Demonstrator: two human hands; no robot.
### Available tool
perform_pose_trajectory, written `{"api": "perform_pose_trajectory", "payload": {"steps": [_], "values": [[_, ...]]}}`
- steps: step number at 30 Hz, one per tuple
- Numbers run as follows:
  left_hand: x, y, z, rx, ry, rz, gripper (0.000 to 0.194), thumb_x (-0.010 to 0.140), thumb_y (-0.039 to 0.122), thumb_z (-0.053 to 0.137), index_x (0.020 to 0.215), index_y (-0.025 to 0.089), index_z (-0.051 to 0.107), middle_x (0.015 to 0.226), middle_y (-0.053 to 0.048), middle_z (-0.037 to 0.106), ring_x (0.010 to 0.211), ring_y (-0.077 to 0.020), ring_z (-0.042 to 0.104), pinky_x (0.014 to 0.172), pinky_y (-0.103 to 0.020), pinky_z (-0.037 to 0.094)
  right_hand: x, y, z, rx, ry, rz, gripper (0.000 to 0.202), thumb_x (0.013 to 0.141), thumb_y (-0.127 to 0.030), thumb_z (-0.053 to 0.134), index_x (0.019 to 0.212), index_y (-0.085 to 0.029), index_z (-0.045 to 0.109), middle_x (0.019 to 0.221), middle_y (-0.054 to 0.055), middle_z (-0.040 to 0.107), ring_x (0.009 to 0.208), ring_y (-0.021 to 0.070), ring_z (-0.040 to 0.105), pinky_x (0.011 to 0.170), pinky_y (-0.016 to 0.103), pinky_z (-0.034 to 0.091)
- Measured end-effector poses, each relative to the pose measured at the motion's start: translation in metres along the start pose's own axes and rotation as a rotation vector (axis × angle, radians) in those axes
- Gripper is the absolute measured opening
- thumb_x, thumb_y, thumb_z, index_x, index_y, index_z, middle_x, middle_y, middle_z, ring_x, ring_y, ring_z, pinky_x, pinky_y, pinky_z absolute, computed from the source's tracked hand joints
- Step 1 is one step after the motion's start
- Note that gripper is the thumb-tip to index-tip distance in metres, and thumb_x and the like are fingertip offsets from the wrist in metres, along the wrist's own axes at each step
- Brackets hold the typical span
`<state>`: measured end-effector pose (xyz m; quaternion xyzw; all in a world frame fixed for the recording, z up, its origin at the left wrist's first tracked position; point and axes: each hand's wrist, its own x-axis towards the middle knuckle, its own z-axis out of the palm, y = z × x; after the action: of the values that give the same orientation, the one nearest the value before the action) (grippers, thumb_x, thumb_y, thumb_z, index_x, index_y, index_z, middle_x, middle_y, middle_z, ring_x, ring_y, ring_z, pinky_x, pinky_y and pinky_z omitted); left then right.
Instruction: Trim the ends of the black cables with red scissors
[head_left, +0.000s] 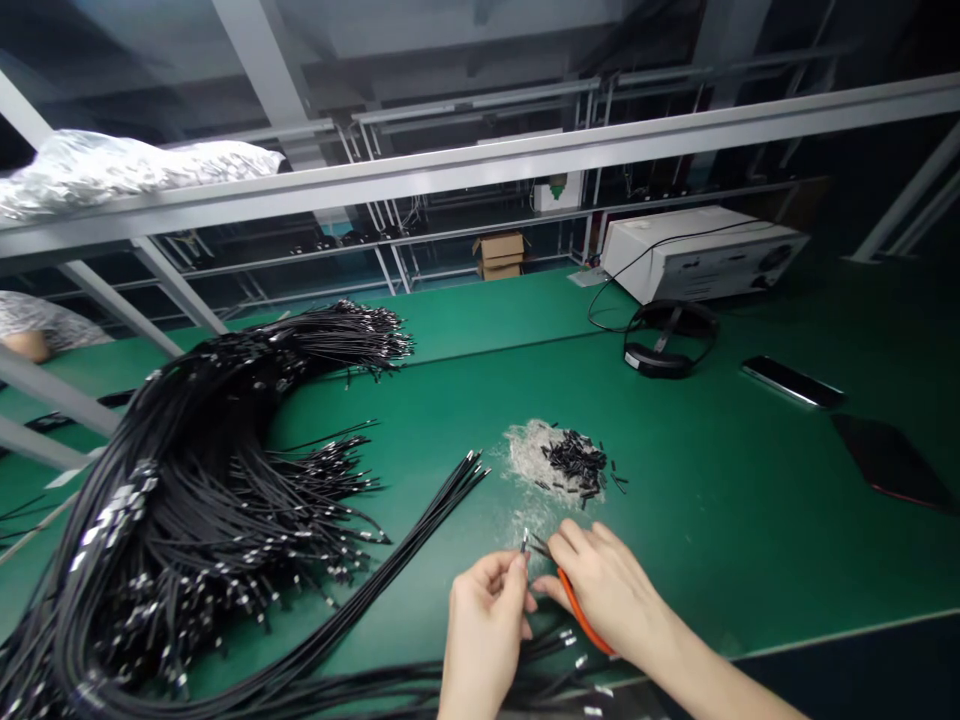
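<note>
Near the front edge of the green table, my left hand (489, 610) pinches the end of a black cable (524, 541), whose bare tip points up. Close on its right, my right hand (600, 575) is closed round an orange-handled tool (581, 615), its metal jaws beside the cable tip. Beyond both hands lies a heap of short black pieces (576, 458) on pale clippings (534, 452). A thin bundle of black cables (420, 525) runs to the left of my left hand, and more cables (390, 685) pass below it.
A large mass of black cables (217, 480) covers the left side. Toward the back right are a white machine (697, 260) and a black headset (664, 345). A phone (793, 382) lies farther right. A metal rail (480, 165) crosses above the table.
</note>
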<state>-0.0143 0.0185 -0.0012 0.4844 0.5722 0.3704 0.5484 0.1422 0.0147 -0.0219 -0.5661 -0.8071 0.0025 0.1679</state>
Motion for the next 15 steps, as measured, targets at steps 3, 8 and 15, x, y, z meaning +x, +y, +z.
{"api": "perform_pose_trajectory", "payload": {"steps": [3, 8, 15], "values": [[0.001, 0.002, 0.002, 0.008, -0.015, -0.002, 0.039, 0.079, 0.048, 0.061, 0.079, 0.01, 0.065, 0.048, 0.002, 0.054, 0.034, -0.0041, 0.042, 0.036, -0.015, 0.028, 0.001, -0.004, 0.001, -0.035, 0.02, -0.008, 0.009, 0.089, -0.027, 0.058, 0.084, -0.021, 0.053, 0.081, 0.001, 0.057, 0.069, 0.0191, 0.058, 0.071, 0.033, 0.034], [0.003, 0.003, 0.001, -0.001, -0.023, -0.006, 0.04, 0.079, 0.049, 0.061, 0.079, 0.009, 0.065, 0.049, 0.002, 0.055, 0.034, -0.0044, 0.042, 0.036, -0.015, 0.027, 0.006, 0.0, 0.001, -0.068, 0.068, -0.073, 0.016, 0.093, -0.016, 0.045, 0.08, -0.02, 0.054, 0.073, 0.001, 0.058, 0.062, 0.0174, 0.054, 0.067, 0.033, 0.028], [0.009, 0.0, 0.002, -0.028, -0.02, 0.003, 0.04, 0.076, 0.05, 0.063, 0.079, 0.01, 0.066, 0.049, 0.002, 0.056, 0.035, -0.0053, 0.042, 0.037, -0.016, 0.028, 0.012, 0.008, -0.002, -0.02, 0.014, -0.107, 0.019, 0.092, -0.014, 0.043, 0.079, -0.02, 0.056, 0.071, 0.001, 0.062, 0.061, 0.0157, 0.058, 0.068, 0.03, 0.029]]}}
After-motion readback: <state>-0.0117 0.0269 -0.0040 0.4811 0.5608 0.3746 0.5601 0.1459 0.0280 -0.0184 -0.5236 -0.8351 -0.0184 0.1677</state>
